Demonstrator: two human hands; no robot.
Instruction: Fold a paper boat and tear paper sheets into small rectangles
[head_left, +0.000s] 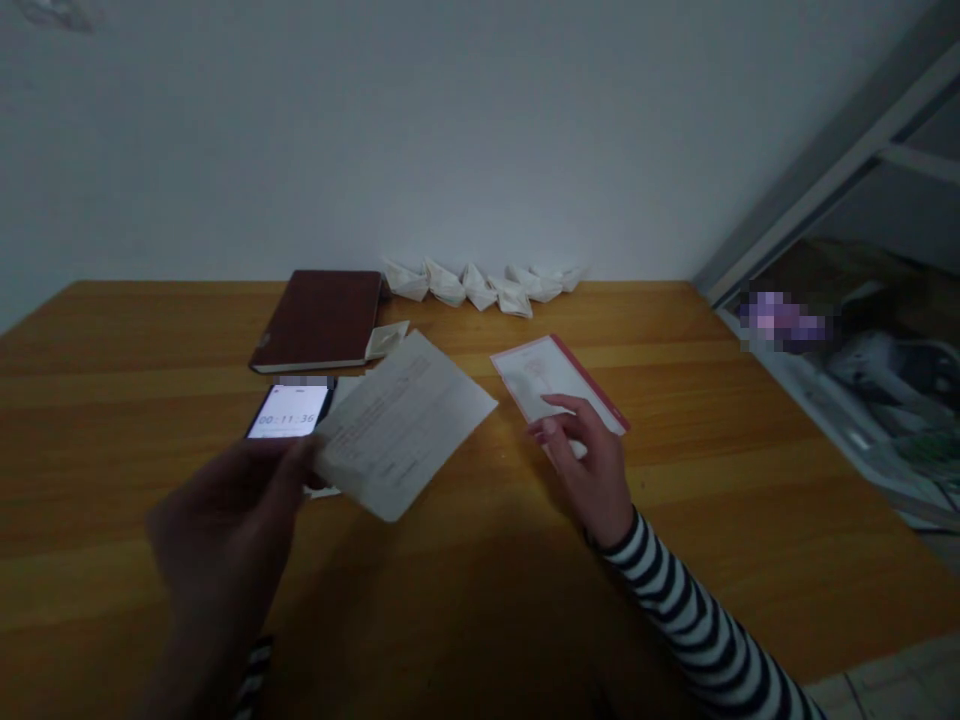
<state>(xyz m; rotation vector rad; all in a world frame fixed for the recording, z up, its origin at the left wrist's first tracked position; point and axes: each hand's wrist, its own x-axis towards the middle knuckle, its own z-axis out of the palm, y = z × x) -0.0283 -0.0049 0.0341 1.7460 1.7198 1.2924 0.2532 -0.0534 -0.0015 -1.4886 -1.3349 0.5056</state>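
Frame: 12 o'clock is away from me, toward the wall.
Left hand (221, 540): blurred; fingers up at the low corner of the white printed sheet (405, 425) and the bottom edge of the phone (289, 410). Can't tell if it grips either.
Right hand (589, 470): fingers curled, thumb and forefinger pinching the near part of the pink-bordered card (525, 385). Striped sleeve (690, 610) runs off toward 5 o'clock.
Sheet: 1 o'clock from left hand, corner right at it. Long axis 1-to-7 o'clock, tilted. Can't tell if it's lifted or lying flat.
Card: 11 o'clock from right hand, partly under the fingers. Long axis 10-to-4 o'clock. Right hand much nearer; left hand well apart.
Phone: lit, timer reads 00:11:36, just left of the sheet, at 12 o'clock from left hand.
Gap: short stretch of bare wood between sheet and card.
Bench (750, 520): far edge at 12 o'clock along the wall; right edge well off at 3 o'clock from right hand.
Beyond: maroon hardcover notebook (319, 320) at 12 o'clock from phone, folded paper scrap (386, 340) at its right corner, row of paper boats (480, 285) along the wall.
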